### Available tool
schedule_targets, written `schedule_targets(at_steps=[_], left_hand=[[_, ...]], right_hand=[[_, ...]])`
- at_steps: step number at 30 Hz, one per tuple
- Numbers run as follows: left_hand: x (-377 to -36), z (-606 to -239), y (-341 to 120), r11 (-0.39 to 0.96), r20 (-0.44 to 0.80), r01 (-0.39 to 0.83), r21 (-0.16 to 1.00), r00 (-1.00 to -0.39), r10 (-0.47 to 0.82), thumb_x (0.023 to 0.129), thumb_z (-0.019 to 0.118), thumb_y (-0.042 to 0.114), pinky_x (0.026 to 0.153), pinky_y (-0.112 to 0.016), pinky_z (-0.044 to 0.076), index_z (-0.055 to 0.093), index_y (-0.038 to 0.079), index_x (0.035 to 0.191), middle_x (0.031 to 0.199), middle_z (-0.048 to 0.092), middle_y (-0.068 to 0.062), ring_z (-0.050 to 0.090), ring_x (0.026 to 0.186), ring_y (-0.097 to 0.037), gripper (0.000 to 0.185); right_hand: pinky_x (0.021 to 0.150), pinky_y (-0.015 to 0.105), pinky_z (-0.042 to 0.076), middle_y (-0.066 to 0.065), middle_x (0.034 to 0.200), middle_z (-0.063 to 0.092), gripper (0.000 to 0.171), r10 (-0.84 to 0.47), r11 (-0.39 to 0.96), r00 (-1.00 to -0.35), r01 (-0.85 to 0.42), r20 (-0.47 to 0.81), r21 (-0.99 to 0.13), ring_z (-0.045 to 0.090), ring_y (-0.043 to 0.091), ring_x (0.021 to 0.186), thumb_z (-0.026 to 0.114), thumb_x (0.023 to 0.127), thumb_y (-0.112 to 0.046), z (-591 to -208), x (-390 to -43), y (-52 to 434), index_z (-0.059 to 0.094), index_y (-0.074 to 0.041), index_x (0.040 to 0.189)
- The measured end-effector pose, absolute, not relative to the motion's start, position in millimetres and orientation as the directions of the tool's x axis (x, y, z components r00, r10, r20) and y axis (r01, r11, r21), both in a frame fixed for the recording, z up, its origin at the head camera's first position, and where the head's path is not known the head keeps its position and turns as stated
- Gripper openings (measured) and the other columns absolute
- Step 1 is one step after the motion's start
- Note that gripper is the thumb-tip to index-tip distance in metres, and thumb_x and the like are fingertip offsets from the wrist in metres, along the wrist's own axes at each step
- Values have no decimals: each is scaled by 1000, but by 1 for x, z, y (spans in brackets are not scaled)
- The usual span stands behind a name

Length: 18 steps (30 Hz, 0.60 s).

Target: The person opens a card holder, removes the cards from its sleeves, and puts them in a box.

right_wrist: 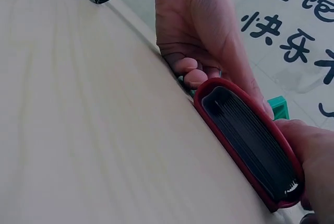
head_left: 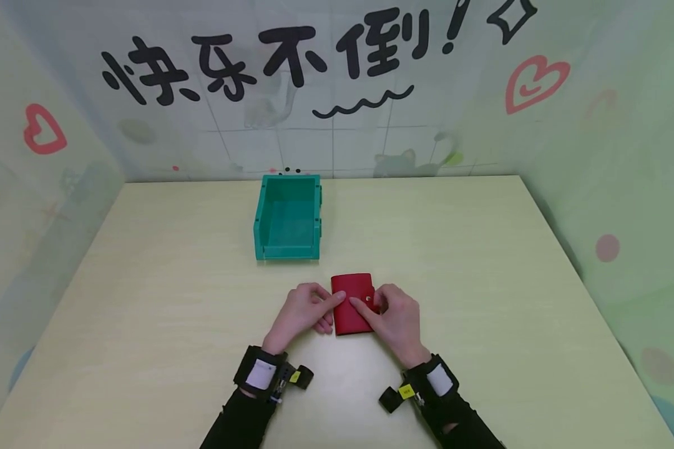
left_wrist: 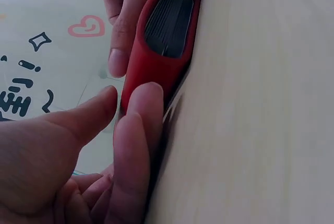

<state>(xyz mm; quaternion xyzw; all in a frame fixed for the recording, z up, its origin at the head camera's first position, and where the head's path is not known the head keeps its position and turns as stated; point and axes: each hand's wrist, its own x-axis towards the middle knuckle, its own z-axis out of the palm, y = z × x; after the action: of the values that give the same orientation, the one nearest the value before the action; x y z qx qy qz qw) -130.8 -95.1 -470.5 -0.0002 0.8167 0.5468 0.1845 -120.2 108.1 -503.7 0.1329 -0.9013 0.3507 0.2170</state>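
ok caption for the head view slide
Both hands, left and right, hold a red wallet near a green bin.

Bright even light, soft shadows, wrist close-ups blurred.

"快乐不倒!" in black on the back wall [head_left: 337, 125]
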Motion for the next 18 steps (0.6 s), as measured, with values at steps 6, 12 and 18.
schedule_targets(at_steps=[6,12,18], left_hand=[[-133,-471,-93,444,-315,-198,874,-926,208,93,71,39,53,-25,55,64,2,94,65,69,-8,65,49,-15,37],[-133,-470,-89,445,-323,-199,873,-919,224,94,70,37,51,-25,53,60,3,91,63,68,-9,63,48,-14,36],[-134,-468,-87,439,-328,-207,874,-918,221,95,69,35,50,-25,53,58,3,89,61,67,-8,63,47,-14,34]], right_hand=[[49,17,24,-6,53,39,44,-171,744,-885,-404,433,-532,30,0,49,82,83,-31,-501,-123,112,46,-15,64],[48,15,23,-7,54,38,36,-269,734,-851,-485,452,-476,29,0,49,75,90,-22,-504,-127,117,48,-14,67],[49,14,29,-4,56,48,25,-320,756,-832,-512,454,-407,34,2,50,73,92,-18,-504,-127,117,54,-13,76]])
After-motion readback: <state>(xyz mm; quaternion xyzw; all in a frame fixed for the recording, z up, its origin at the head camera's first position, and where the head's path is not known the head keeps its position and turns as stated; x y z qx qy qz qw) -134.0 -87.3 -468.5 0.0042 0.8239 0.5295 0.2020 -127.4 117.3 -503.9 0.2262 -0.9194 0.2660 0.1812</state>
